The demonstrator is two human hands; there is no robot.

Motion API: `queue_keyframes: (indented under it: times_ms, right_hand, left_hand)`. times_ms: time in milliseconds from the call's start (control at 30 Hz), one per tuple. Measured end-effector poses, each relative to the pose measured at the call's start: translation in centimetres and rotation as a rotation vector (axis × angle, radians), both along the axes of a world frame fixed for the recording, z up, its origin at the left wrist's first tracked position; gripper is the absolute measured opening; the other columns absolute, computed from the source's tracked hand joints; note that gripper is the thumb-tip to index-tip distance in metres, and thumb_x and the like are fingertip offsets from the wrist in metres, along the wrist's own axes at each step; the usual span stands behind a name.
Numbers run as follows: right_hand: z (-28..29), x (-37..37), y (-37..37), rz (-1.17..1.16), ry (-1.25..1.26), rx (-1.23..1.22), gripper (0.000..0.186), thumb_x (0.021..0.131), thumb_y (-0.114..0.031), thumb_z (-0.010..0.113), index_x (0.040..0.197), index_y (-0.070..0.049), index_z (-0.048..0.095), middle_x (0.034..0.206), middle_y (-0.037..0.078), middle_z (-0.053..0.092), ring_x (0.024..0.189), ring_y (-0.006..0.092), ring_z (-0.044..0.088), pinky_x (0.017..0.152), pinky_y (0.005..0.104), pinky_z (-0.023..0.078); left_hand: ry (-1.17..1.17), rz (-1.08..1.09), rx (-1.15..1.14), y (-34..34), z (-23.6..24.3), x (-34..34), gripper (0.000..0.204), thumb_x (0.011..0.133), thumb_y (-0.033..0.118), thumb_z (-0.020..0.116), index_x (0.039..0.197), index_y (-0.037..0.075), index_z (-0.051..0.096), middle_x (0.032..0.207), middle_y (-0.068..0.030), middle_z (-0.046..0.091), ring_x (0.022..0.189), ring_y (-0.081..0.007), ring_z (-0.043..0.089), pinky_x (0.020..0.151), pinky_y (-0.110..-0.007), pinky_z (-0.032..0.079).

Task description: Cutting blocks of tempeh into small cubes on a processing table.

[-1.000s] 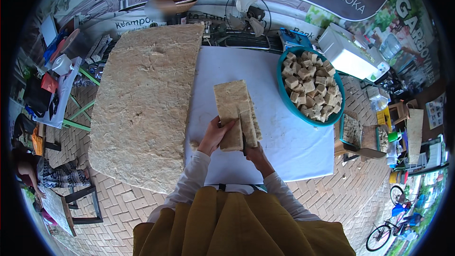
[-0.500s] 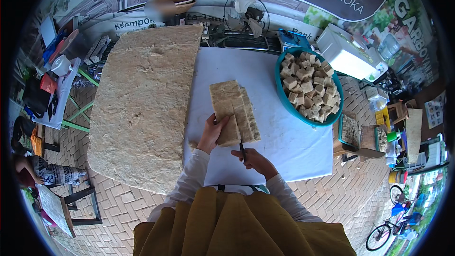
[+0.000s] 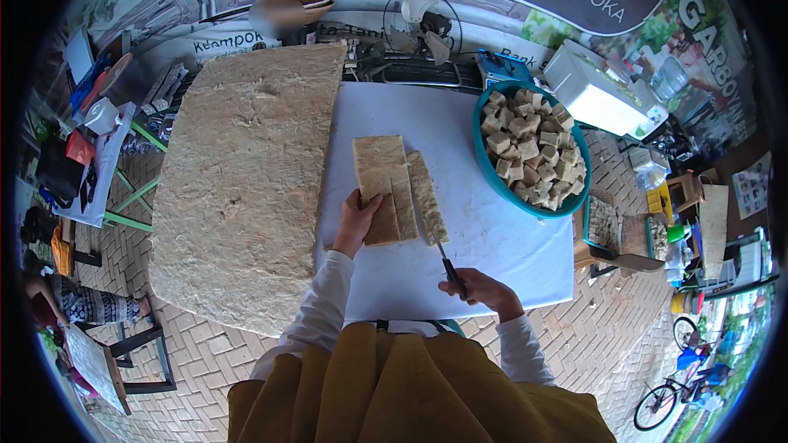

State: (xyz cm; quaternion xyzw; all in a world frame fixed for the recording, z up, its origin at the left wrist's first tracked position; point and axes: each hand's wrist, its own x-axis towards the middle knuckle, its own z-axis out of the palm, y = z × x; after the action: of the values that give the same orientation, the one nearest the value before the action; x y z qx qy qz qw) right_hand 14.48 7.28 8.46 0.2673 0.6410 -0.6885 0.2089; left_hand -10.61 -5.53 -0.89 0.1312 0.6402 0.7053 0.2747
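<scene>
A small tan fibrous slab (image 3: 383,184) lies on the white tabletop (image 3: 492,246), with a narrow strip (image 3: 428,197) cut off along its right side. My left hand (image 3: 355,220) presses flat on the slab's near left corner. My right hand (image 3: 484,291) grips a knife (image 3: 433,238) by its dark handle. The blade points away from me along the gap between slab and strip. A teal bowl (image 3: 491,184) heaped with tan cubes (image 3: 529,143) stands to the right.
A very large tan slab (image 3: 246,180) covers the table's left part and overhangs its edge. A fan (image 3: 423,20), a white box (image 3: 595,94) and assorted clutter stand behind. Brick paving (image 3: 205,361) lies below; a seated person (image 3: 78,303) is at far left.
My right hand has drawn the knife back toward me along the cut. The strip now lies apart from the slab. My left hand has slid to the slab's near left corner.
</scene>
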Motion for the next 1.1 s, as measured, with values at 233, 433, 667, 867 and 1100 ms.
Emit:
queue_keyframes:
  times_ms: [233,433,667,867,1100]
  right_hand:
    - [-2.6,-5.1,-1.3,-0.111,0.015,-0.137,0.055,0.078,-0.063,0.054,0.069,-0.009,0.049,0.067,0.0,0.05,0.047,0.0038,0.031,0.041,0.0199,0.024]
    - [-4.7,-5.4,-1.5,-0.081,-0.049,-0.105,0.055,0.078,-0.063,0.055,0.068,-0.009,0.049,0.065,0.0,0.05,0.044,0.0036,0.029,0.039,0.0205,0.022]
    - [-4.4,-5.2,-1.8,-0.038,-0.072,-0.077,0.054,0.079,-0.061,0.055,0.066,-0.01,0.049,0.063,-0.001,0.049,0.045,0.0037,0.03,0.039,0.0206,0.024]
    - [-4.1,-4.7,-2.0,0.052,-0.136,-0.03,0.054,0.078,-0.063,0.054,0.068,-0.011,0.048,0.065,-0.001,0.049,0.046,0.0041,0.032,0.04,0.0199,0.025]
    - [-3.7,-5.7,-1.9,-0.031,-0.109,-0.004,0.06,0.075,-0.066,0.055,0.064,-0.008,0.049,0.06,-0.002,0.044,0.044,0.0039,0.03,0.039,0.0203,0.022]
  left_hand:
    - [-0.11,-0.087,-0.029,0.6,-0.4,1.8,0.031,0.082,0.017,0.065,0.103,-0.005,0.056,0.092,-0.0095,0.063,0.078,-0.0132,0.059,0.068,-0.028,0.049]
    - [-0.619,-0.155,0.072,-0.8,1.3,1.3,0.033,0.085,0.02,0.062,0.104,-0.007,0.055,0.092,-0.0106,0.063,0.075,-0.0168,0.063,0.065,-0.03,0.053]
    - [-0.617,-0.131,0.017,-1.3,0.2,0.6,0.036,0.086,0.021,0.062,0.104,-0.009,0.055,0.092,-0.0108,0.063,0.074,-0.0178,0.064,0.063,-0.03,0.053]
    - [-0.51,-0.154,0.034,-1.0,1.1,0.8,0.033,0.086,0.021,0.062,0.102,-0.008,0.057,0.088,-0.0084,0.064,0.074,-0.0147,0.062,0.064,-0.028,0.052]
    - [-0.334,-0.196,0.046,-0.4,0.3,2.3,0.03,0.086,0.018,0.061,0.103,-0.006,0.056,0.09,-0.0079,0.063,0.075,-0.0124,0.06,0.066,-0.027,0.051]
